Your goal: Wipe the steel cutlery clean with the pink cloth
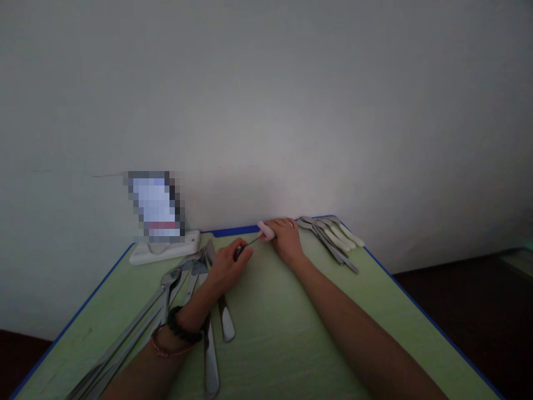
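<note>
In the left grip (227, 265), metal utensil (252, 241)

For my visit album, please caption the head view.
Left-hand fingers grip a thin utensil; right-hand fingers hold something pink at its end, between cutlery on a green table.

Dim light; plain grey wall (266, 111), faintly cracked; blue-edged green table (283, 344); dark floor (453, 305) either side.

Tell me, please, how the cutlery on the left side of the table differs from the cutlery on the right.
The left cutlery includes longer pieces than the right cutlery. The left cutlery shows only metallic handles; the right cutlery also has pale ones. Both lie on the green table.
</note>
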Tool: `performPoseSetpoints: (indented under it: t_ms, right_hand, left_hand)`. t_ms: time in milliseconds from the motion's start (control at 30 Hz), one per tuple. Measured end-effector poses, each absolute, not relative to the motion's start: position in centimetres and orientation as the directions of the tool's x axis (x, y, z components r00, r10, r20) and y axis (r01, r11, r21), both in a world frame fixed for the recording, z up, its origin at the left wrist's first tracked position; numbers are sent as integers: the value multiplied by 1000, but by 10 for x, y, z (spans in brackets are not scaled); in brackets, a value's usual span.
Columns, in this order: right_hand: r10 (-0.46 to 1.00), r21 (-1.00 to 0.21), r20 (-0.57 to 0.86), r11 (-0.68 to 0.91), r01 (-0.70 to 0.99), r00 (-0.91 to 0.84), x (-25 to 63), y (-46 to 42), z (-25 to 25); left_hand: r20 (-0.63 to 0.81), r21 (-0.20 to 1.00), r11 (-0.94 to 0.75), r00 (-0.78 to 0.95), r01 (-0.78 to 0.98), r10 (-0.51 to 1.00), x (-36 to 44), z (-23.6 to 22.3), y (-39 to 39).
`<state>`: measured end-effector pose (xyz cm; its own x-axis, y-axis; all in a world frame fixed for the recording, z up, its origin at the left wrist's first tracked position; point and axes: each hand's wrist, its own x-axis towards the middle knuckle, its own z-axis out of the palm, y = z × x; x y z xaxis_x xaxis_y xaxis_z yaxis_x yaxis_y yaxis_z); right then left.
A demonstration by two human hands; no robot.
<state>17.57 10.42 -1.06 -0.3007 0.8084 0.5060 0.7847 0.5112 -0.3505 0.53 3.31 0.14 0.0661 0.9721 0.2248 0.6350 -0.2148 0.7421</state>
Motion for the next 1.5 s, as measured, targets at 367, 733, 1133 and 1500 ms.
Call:
performPoseSetpoints:
  t_ms: [367, 733, 1133, 1500]
  right_hand:
    - [718, -342, 519, 672, 657, -464, 176, 107, -12]
    - [604, -65, 482, 748, 661, -635, 156, 90, -9]
    - [680, -129, 574, 625, 770, -456, 164, 98, -9]
    - [635, -99, 507, 714, 693, -582, 154, 88, -10]
  left_hand:
    - [242, 774, -218, 41, 595, 969, 4, -3, 34]
    - [243, 773, -219, 40, 596, 969, 6, 2, 37]
    - [181, 838, -185, 58, 514, 982, 5, -4, 37]
    - [181, 811, -201, 92, 549, 979, 4, -4, 37]
